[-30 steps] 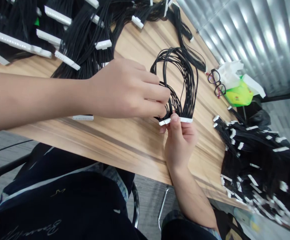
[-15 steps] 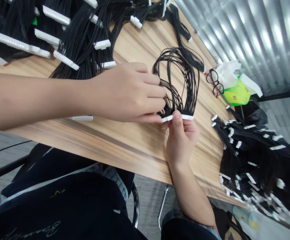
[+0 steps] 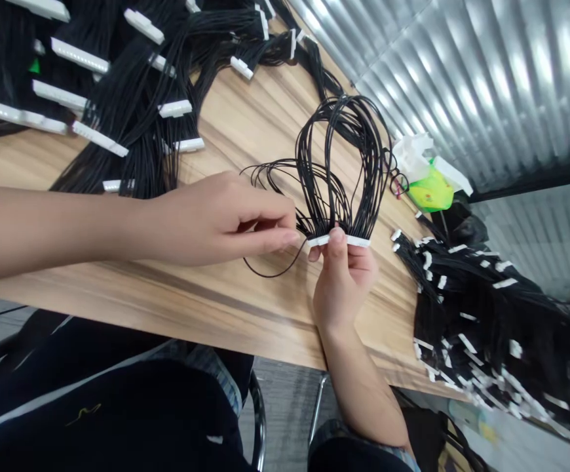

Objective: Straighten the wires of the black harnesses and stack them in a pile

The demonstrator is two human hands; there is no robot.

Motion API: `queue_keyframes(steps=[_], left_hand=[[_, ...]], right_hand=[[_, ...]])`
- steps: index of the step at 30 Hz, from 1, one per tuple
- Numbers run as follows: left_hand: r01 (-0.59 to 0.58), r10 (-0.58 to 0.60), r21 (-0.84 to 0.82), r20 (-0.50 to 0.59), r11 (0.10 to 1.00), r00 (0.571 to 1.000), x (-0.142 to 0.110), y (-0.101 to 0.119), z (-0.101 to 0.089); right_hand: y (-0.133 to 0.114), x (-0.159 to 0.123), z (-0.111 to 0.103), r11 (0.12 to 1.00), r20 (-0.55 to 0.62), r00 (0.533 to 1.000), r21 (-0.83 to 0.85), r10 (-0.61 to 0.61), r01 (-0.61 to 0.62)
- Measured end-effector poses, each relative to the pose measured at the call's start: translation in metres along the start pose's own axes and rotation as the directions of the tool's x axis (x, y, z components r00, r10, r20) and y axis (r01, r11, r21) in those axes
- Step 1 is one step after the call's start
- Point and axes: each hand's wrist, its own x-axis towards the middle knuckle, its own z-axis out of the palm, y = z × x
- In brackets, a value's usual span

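My right hand (image 3: 341, 278) pinches a long white connector (image 3: 358, 242), thumb in front and fingers behind. From its upper side a bundle of thin black wires (image 3: 331, 151) rises and loops over. My left hand (image 3: 246, 219) is closed in a pinch on a black wire beside the connector's left end; the fingertips hide the exact grip. One loose wire (image 3: 272, 276) curves down below the left fingers.
Black wire harnesses with white connectors (image 3: 101, 137) are heaped at the table's upper left. Another pile (image 3: 491, 314) lies at the right. Near the corrugated metal wall (image 3: 437, 72) are glasses (image 3: 399, 183) and a green-and-white packet (image 3: 432, 190). The wooden table's (image 3: 206, 321) front edge runs above my lap.
My left hand has drawn back a little to the left from the wires, its fingers now curled into a pinch. A loose wire now shows below it. My right hand keeps hold of the connector.
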Motion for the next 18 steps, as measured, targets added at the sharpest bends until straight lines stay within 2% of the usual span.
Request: queue_keyframes(steps=[2, 4, 7, 9, 12, 15, 18], left_hand=[[-0.019, 0.022, 0.067, -0.054, 0.998, 0.998, 0.000, -0.003, 0.001], [-0.100, 0.117, 0.204, -0.073, 0.974, 0.990, -0.001, -0.006, 0.003], [-0.184, 0.254, 0.455, -0.097, 0.871, 0.962, -0.003, -0.009, 0.004], [-0.211, 0.328, 0.555, -0.120, 0.805, 0.937, -0.003, -0.008, 0.002], [-0.258, 0.399, 0.600, -0.113, 0.757, 0.910, -0.003, -0.007, 0.000], [-0.240, 0.402, 0.642, -0.117, 0.728, 0.908, -0.004, -0.009, -0.001], [-0.279, 0.421, 0.679, -0.048, 0.679, 0.906, -0.005, -0.010, -0.001]], right_hand=[[-0.002, -0.002, 0.001, 1.000, -0.002, 1.000, -0.020, -0.013, 0.013], [-0.003, -0.004, 0.001, 1.000, 0.005, 1.000, -0.026, -0.013, 0.013], [-0.005, -0.008, 0.000, 0.999, 0.019, 1.000, 0.032, -0.016, 0.015], [-0.005, -0.010, 0.000, 0.998, 0.025, 1.000, 0.055, -0.017, 0.015], [-0.006, -0.012, -0.001, 1.000, 0.030, 0.999, 0.007, -0.012, 0.012], [-0.006, -0.013, 0.000, 0.999, 0.042, 0.999, -0.041, -0.010, 0.012], [-0.006, -0.012, 0.000, 0.999, 0.042, 0.999, -0.034, 0.008, -0.006]])
